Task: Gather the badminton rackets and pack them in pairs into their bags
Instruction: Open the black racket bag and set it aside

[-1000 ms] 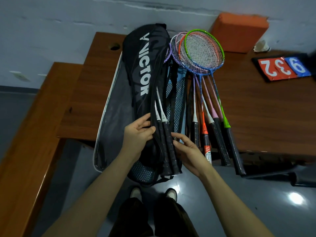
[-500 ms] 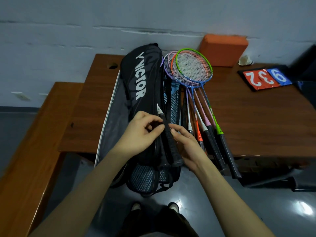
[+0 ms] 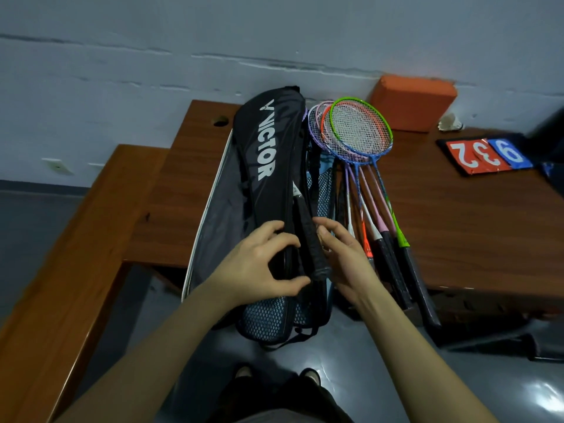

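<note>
**Risk: cover + rackets hang off near desk edge**

L hand (image 3: 262, 264) pinches the near end of the black VICTOR cover (image 3: 268, 166), thumb under, fingers curled on top. R hand (image 3: 345, 257) has fingers loosely spread, tips touching the black grip (image 3: 311, 239) that sticks out of the cover; can't tell if it's really gripped.

Loose rackets (image 3: 360, 138) fanned just right of the cover, heads stacked far, handles overhanging the near edge of the desk (image 3: 457, 224).

What could go wrong, imo:
- Cover lies on the open big bag (image 3: 219, 215) w/ mesh pockets, also overhanging near edge. A pull toward the person could slide the whole stack to the floor.
- R wrist is right beside the loose handles; a bump could tip them off.
- Grip may snag the cover mouth.

Room: bare desk to the right, free floor near. Far side blocked by wall + orange block (image 3: 412, 105). Scoreboard (image 3: 485, 154) far right, well apart.
</note>
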Motion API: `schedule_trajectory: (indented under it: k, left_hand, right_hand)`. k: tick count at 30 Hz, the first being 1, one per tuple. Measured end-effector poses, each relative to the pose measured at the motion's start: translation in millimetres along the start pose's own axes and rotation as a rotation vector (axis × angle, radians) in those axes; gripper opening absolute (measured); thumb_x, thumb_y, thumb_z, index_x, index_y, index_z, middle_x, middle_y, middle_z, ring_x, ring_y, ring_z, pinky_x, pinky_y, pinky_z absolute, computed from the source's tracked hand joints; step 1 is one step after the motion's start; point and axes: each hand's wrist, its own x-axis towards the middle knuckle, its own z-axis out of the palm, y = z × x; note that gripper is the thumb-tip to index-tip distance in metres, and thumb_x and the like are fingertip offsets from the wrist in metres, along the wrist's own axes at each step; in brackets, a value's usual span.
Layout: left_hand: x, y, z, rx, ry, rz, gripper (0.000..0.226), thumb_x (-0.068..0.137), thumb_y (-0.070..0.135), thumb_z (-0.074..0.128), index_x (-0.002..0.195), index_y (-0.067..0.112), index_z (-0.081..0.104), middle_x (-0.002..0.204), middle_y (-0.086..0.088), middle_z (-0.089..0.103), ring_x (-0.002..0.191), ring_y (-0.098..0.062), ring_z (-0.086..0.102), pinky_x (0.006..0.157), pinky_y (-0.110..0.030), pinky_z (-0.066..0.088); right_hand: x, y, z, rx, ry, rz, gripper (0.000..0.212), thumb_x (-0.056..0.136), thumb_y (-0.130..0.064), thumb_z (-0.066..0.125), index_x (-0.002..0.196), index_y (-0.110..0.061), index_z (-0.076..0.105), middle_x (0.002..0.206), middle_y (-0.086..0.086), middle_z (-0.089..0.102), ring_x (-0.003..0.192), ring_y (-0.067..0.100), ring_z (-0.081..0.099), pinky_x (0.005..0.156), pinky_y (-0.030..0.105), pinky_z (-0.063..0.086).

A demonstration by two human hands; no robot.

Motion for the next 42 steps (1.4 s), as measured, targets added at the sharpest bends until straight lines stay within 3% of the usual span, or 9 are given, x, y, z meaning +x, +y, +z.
schedule_trajectory:
  k: [4,9,14,19,23,26,30,34,42]
  left_hand:
    - [4.7,-6.4,-5.2,-0.146,0.354,0.032,0.028,0.072,0.033,0.064,0.086,0.010,0.070,0.103,-0.004,0.060,0.099,0.007,0.054,0.086,-0.007,0.039]
    - [4.0,-7.1,-17.6,-0.230,0.391,0.015,0.031,0.073,0.033,0.061,0.092,0.011,0.071,0.101,0.002,0.059,0.094,0.012,0.053,0.081,-0.005,0.040]
    - [-1.0,-9.3,-23.3,-0.383,0.427,-0.078,0.030,0.073,0.022,0.068,0.103,0.017,0.068,0.104,0.007,0.063,0.092,0.000,0.060,0.078,-0.011,0.045]
    - [-6.0,-7.0,-29.9,-0.522,0.424,-0.180,0.031,0.078,0.004,0.069,0.103,0.023,0.067,0.109,0.008,0.063,0.097,0.002,0.059,0.082,-0.011,0.044]
    - [-3.8,-4.9,-32.3,-0.602,0.430,-0.183,0.031,0.077,0.003,0.071,0.102,0.022,0.068,0.105,0.005,0.063,0.088,0.004,0.059,0.076,-0.009,0.045]
    - [-5.3,-11.3,-26.7,-0.531,0.383,-0.174,0.035,0.076,0.011,0.072,0.107,0.027,0.065,0.101,0.006,0.062,0.086,-0.001,0.058,0.074,-0.010,0.045]
    - [-9.7,-38.2,-13.0,-0.540,0.266,-0.201,0.037,0.083,0.046,0.052,0.120,0.042,0.052,0.115,0.013,0.060,0.108,-0.008,0.056,0.094,-0.031,0.046]
    - [-6.4,-61.7,3.3,-0.230,0.180,-0.104,0.033,0.088,0.035,0.044,0.118,0.029,0.057,0.131,0.013,0.050,0.125,-0.002,0.038,0.108,-0.034,0.030]
    - [42.7,-83.0,39.9,0.170,-0.051,-0.010,0.039,0.094,0.034,0.045,0.133,0.025,0.047,0.145,0.004,0.037,0.135,-0.017,0.025,0.106,-0.031,0.013]
  right_hand:
    - [-9.8,-2.3,1.2,0.048,-0.240,0.009,0.066,0.078,-0.029,0.071,0.138,-0.019,0.044,0.130,0.019,0.055,0.112,0.028,0.058,0.091,0.036,0.051]
    - [-12.8,-2.5,11.2,0.096,-0.318,0.018,0.084,0.068,-0.030,0.081,0.141,-0.019,0.040,0.128,0.016,0.056,0.116,0.028,0.054,0.096,0.040,0.045]
    - [-12.2,3.2,26.9,0.135,-0.310,-0.032,0.084,0.066,-0.023,0.083,0.139,-0.016,0.042,0.120,0.017,0.060,0.112,0.029,0.057,0.094,0.039,0.048]
    - [-10.9,7.7,44.8,0.139,-0.184,-0.039,0.074,0.055,-0.019,0.088,0.122,-0.011,0.057,0.099,0.015,0.068,0.087,0.023,0.066,0.078,0.031,0.053]
    - [-14.2,9.7,59.9,0.102,-0.087,-0.041,0.047,0.071,0.010,0.069,0.112,-0.006,0.056,0.069,0.004,0.065,0.067,0.016,0.065,0.067,0.027,0.055]
    - [-12.8,12.6,64.7,-0.044,-0.013,-0.076,0.047,0.073,0.017,0.062,0.114,-0.006,0.054,0.059,-0.002,0.058,0.060,0.011,0.062,0.062,0.025,0.052]
    - [-15.8,23.9,61.8,-0.051,0.052,-0.066,0.046,0.082,0.006,0.060,0.123,-0.011,0.052,0.070,0.003,0.060,0.066,0.013,0.060,0.066,0.027,0.050]
    - [-18.7,36.0,57.6,-0.055,0.162,0.000,0.041,0.081,-0.023,0.063,0.118,-0.008,0.054,0.068,-0.001,0.058,0.062,0.012,0.055,0.066,0.027,0.047]
    - [-6.7,39.9,6.2,-0.621,0.428,0.019,0.021,0.083,-0.008,0.066,0.102,-0.011,0.057,0.068,0.007,0.056,0.059,0.012,0.056,0.056,0.024,0.048]
